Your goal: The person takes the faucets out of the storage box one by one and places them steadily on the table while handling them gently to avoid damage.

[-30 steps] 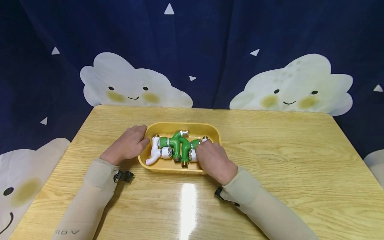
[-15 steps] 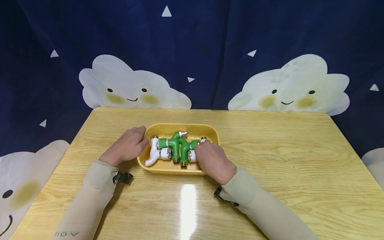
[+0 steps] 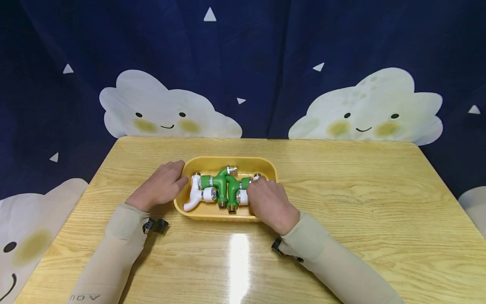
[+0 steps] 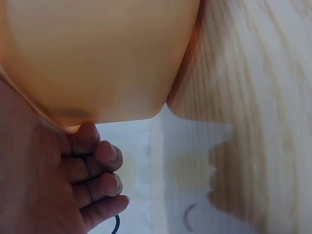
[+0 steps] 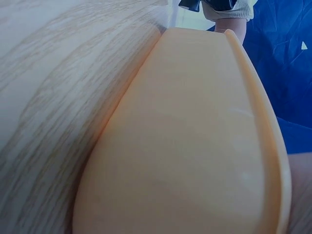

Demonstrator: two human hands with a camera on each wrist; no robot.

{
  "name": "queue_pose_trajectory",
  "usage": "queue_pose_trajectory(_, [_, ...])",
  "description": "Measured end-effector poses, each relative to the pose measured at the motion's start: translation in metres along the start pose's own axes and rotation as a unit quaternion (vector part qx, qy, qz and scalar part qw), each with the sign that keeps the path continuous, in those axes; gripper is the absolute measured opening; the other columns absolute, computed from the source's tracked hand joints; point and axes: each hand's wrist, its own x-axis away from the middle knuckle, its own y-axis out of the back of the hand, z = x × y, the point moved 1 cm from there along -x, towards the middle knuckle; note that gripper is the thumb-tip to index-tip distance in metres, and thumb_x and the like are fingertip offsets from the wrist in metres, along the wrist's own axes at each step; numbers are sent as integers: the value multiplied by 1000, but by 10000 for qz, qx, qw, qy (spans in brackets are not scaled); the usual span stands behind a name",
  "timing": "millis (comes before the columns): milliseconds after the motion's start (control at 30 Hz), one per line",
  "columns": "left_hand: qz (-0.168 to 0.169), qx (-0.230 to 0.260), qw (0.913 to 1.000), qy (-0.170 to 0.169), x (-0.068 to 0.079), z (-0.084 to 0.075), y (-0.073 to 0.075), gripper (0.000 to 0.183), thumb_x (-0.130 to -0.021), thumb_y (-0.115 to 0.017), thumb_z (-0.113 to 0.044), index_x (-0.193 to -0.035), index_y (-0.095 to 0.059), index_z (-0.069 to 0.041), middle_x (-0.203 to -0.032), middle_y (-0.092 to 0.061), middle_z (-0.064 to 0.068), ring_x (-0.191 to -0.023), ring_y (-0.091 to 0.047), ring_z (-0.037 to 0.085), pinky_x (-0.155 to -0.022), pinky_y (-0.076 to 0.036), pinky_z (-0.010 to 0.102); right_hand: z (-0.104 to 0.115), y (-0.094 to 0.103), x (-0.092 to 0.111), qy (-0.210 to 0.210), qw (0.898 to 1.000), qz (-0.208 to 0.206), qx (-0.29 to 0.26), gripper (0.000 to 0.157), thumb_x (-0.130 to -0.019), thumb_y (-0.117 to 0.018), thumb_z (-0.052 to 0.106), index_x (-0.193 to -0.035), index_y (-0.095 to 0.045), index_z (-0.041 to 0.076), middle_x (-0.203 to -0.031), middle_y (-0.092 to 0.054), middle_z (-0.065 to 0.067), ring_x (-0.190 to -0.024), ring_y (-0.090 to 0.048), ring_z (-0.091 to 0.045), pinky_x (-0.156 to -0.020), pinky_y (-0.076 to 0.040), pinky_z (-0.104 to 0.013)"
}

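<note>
A yellow plastic basin (image 3: 235, 160) holds a white tap (image 3: 195, 195) on the left, two green taps (image 3: 221, 185) in the middle, and a second white tap (image 3: 242, 197) on the right. My left hand (image 3: 161, 183) holds the basin's left rim, thumb over the edge; in the left wrist view its fingers (image 4: 109, 153) curl outside the wall. Over the right end, my right hand (image 3: 270, 202) reaches in and grips the right white tap, covering most of it. The right wrist view shows mainly the basin's outer wall (image 5: 180, 131); those fingertips are hidden.
The basin stands on a light wooden table (image 3: 360, 202). Behind it hangs a dark blue curtain (image 3: 262, 50) printed with white clouds. A black wrist camera (image 3: 155, 226) is strapped below the left hand.
The white knob of the right tap has shifted slightly left beside my right hand. The whole head view has shifted a little; both hands stay at the basin.
</note>
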Motion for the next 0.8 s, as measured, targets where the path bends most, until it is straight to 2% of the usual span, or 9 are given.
queue_pose_trajectory(400, [46,69,10000,41,0,1,0,16,-101,-44,-21,-92,-50,-10,-78,-47,6,-75,-46,23,-71,-35,33,2,1,-1,12,10000,-13,29,7,-87,-64,-1,-86,-71,-3,-78,-60,-14,-57,-55,-23,-46,-51,-39])
queue_pose_trajectory(800, [41,102,9999,61,0,2,-2,16,-102,-43,-20,-93,-51,-10,-78,-47,6,-74,-46,22,-70,-35,33,0,-1,-2,-68,9999,39,-140,10,-86,-60,-5,-85,-69,-3,-83,-58,-15,-56,-55,-24,-46,-52,-39])
